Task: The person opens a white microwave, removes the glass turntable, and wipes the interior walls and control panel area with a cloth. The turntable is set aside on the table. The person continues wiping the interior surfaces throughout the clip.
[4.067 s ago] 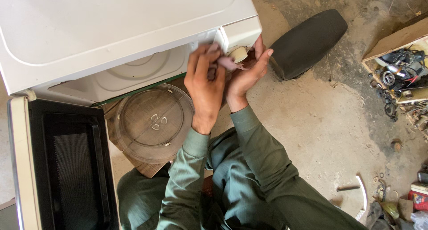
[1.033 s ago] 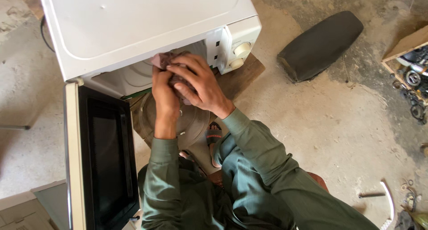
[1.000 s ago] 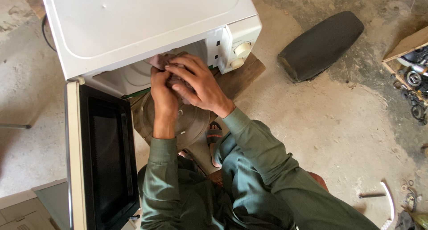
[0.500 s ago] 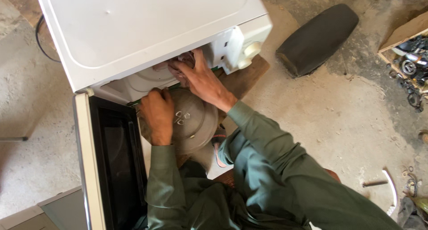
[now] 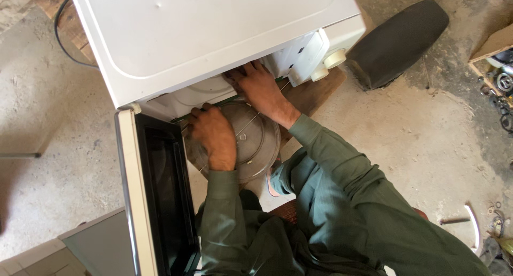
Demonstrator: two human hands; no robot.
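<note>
A person in green sleeves is crouching over a white microwave oven (image 5: 214,35) that is sitting on a wooden board (image 5: 312,94) on the concrete floor (image 5: 427,131), its door (image 5: 155,196) swung fully open toward the person's left so the cavity is reachable from above. The round glass turntable plate (image 5: 259,142) is lying flat just in front of the cavity's front edge, partly under both forearms.

The left hand (image 5: 214,134) is resting on the plate's left part, fingers curled over its far rim at the cavity's lower edge, seemingly steadying it; the grip is closing on the rim, though the fingertips are hidden. The right hand (image 5: 259,86) is reaching into the cavity mouth beside the control panel with its two knobs (image 5: 328,64); its fingers are spread flat and pressing against the cavity floor, and whether they are pinching anything I cannot tell.

A black seat cushion (image 5: 398,43) is lying well apart, toward the floor's far right.
</note>
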